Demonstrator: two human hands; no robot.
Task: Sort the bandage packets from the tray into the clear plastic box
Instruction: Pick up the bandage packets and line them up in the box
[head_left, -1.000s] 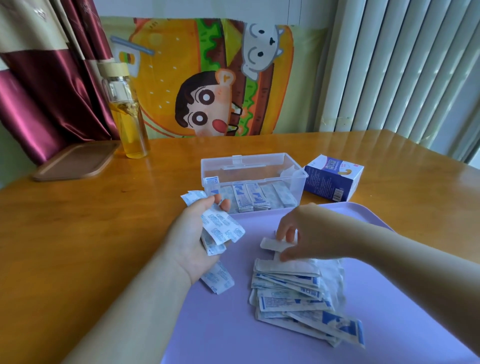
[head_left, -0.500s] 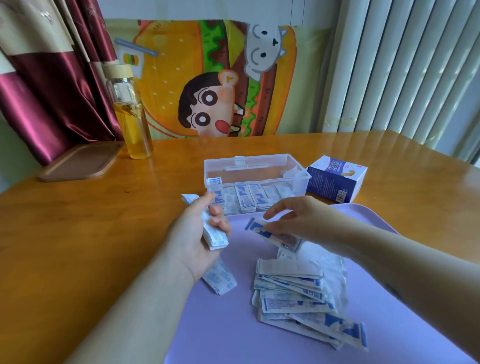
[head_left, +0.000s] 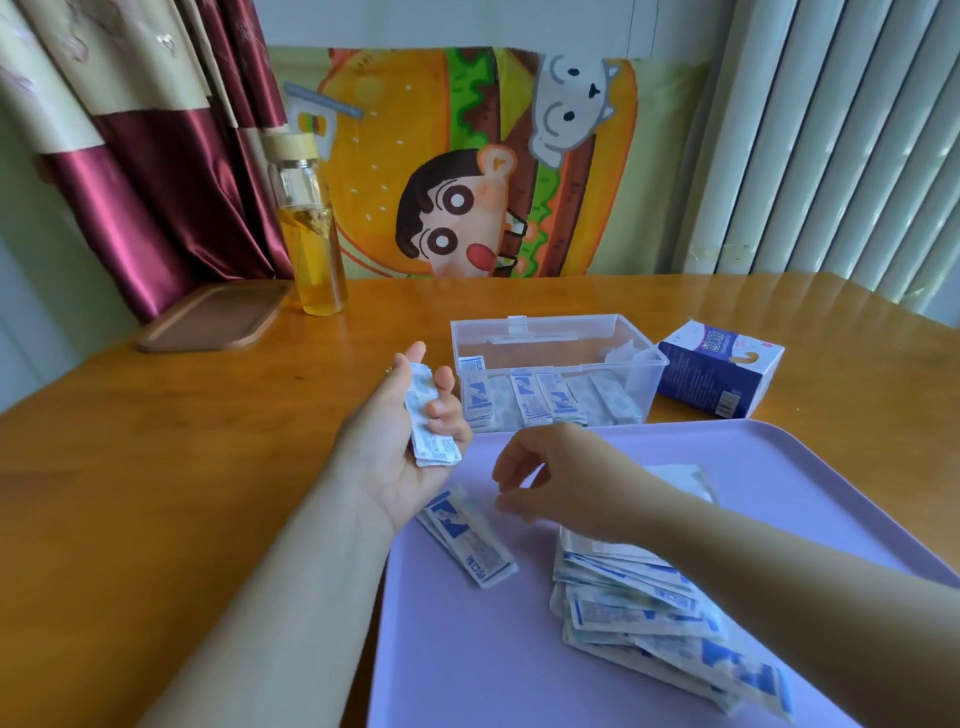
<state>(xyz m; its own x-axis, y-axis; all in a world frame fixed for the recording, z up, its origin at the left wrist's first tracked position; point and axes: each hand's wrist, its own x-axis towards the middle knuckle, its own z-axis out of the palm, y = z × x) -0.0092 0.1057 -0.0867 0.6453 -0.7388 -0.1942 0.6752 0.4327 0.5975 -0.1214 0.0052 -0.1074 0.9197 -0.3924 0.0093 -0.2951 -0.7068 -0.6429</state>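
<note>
Head view | bandage packets (head_left: 430, 423) are being clamped by fingers of the left hand (head_left: 392, 457), near the clear plastic box (head_left: 644, 382); more are lying on the tray (head_left: 805, 483) | gathering step | right hand (head_left: 558, 480) fingers are being held apart, empty | next, judged: loose packets (head_left: 470, 543) below being pinched

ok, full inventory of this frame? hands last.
table: 1, orange-brown wood, under everything
tray: 1, lilac, near right
box: 1, clear, behind tray
box packets: several, white-blue, inside box
pile: many packets, white-blue, tray right
stack: few packets, white-blue, tray left
held packets: several, white-blue, left hand
carton: 1, blue-white, right of box
bottle: 1, yellow liquid, far left
board: 1, brown, left of bottle
curtain: 1, maroon-cream, far left
cartoon cloth: 1, multicolour, behind table
blinds: 1 set, white, far right
left hand: 1, grips held packets
right hand: 1, over tray, holds nothing visible
</note>
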